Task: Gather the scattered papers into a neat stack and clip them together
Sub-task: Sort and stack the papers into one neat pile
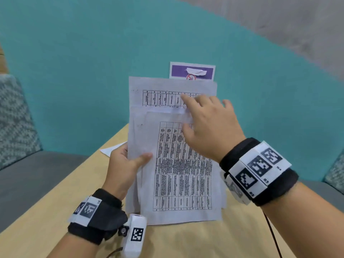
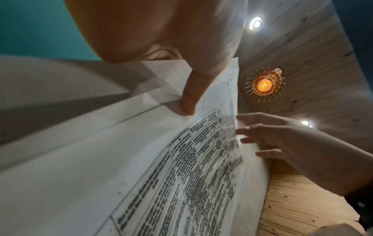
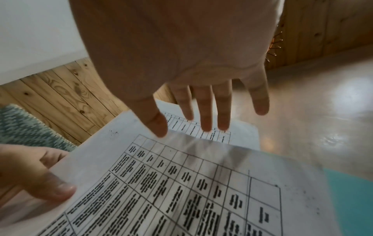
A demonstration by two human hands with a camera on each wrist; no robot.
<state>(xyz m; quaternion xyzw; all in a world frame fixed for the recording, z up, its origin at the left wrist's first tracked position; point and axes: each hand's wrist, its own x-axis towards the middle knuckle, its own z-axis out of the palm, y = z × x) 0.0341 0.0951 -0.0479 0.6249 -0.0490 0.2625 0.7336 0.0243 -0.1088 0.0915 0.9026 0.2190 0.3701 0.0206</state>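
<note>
The papers [image 1: 173, 164] stood nearly upright, their lower edges resting on the tan wooden surface [image 1: 232, 237]. The sheets were uneven: the front sheet, printed with a dense table, sat lower, while the sheets behind it rose above its top edge and showed a second table strip.

The left hand [image 1: 122, 164] held the papers at their left edge. Its grip was narrow, thumb pressed on the front sheet and the fingers hidden behind the sheets. In the left wrist view the thumb [image 2: 191, 95] lay flat on the paper, pinching it.

The right hand [image 1: 210, 125] was at the upper right part of the papers with a wide grip, fingers straight and spread, holding nothing. In the right wrist view the fingers [image 3: 206, 111] reached past the top edge of the front sheet towards the sheets behind; whether the fingertips touched the paper could not be told.

Behind the papers, at their left, one more white sheet [image 1: 111, 149] lay flat on the surface. Above the top edge of the papers a purple and white sign [image 1: 191, 70] was fixed to the teal wall [image 1: 74, 71]. To the left of the papers, beyond the surface, was a grey seat [image 1: 28, 179] with a patterned cushion [image 1: 16, 123].
</note>
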